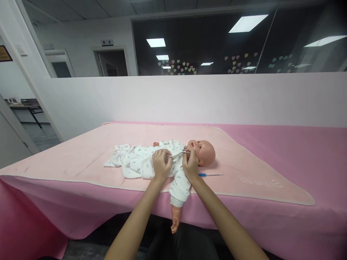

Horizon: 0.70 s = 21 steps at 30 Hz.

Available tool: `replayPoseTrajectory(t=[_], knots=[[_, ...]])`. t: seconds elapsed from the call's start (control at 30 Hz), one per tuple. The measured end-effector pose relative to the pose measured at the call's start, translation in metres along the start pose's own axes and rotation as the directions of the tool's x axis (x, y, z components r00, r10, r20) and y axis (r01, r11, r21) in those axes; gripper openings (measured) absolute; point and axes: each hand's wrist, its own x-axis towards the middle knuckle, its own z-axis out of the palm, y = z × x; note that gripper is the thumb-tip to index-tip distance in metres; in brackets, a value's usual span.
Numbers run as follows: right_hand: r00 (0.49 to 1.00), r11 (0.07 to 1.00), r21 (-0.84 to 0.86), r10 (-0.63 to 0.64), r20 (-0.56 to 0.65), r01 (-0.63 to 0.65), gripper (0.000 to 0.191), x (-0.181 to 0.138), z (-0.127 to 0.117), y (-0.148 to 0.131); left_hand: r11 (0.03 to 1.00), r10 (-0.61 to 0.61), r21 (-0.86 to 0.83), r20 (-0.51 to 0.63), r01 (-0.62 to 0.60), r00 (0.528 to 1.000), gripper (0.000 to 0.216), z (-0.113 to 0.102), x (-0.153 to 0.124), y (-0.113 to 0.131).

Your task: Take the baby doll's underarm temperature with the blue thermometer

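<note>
The fingertips of the left hand (162,162) are pinched together on the thin white fabric trim (177,154) at the chest of the bald, tan plastic baby doll (207,153). The fingers of the right hand (191,162) are closed on the same trim higher up, at the doll's neck, so a stretch of it runs between the two hands. The trim edges a white cloth baby suit with small printed figures (137,162), which covers the doll from neck to feet.

The doll lies on its back, its head to the right and its legs to the left. Its near arm (175,218) sticks out of the sleeve toward the person, reaching past the table's near edge; its far hand (156,144) shows beyond its body. Just on the near side of the doll's head, by the right wrist, lies a slim stick with a blue handle and thin pale shaft (210,174).

Under the doll spreads a peach-coloured soft mat with a pale border (244,173), over a glossy pink tablecloth (292,155). Behind the doll stands a low white partition wall (189,99), and above that a dark glass window (203,39) with heart-shaped stickers (177,66).
</note>
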Motion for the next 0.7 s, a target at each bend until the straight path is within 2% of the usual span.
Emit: replayPoseTrajectory(t=[0.1,0.2,0.27,0.5,0.7], knots=[[0.985,0.983,-0.073,-0.168,0.041,0.17,0.022,0.001,-0.004,-0.008,1.0,-0.013,-0.024,0.007,0.013,1.0,0.012,0.002,0.0,-0.001],[0.923,0.924,-0.11,-0.344,0.175,0.365,0.023,0.002,-0.005,-0.014,0.999,-0.028,-0.022,0.03,0.029,0.999,0.013,0.003,0.0,-0.002],[0.893,0.902,-0.117,-0.382,0.239,0.417,0.022,0.002,-0.004,-0.015,0.999,-0.03,-0.013,0.054,0.031,0.998,0.014,0.004,0.0,-0.003],[0.91,0.93,-0.117,-0.306,0.281,0.349,0.018,0.003,-0.001,-0.014,1.0,0.016,0.01,0.093,-0.017,0.996,0.015,0.0,-0.001,0.001],[0.923,0.934,-0.168,-0.261,0.282,0.315,0.02,0.002,-0.003,-0.014,1.0,-0.011,0.001,0.121,0.011,0.993,0.016,0.0,0.0,0.004]])
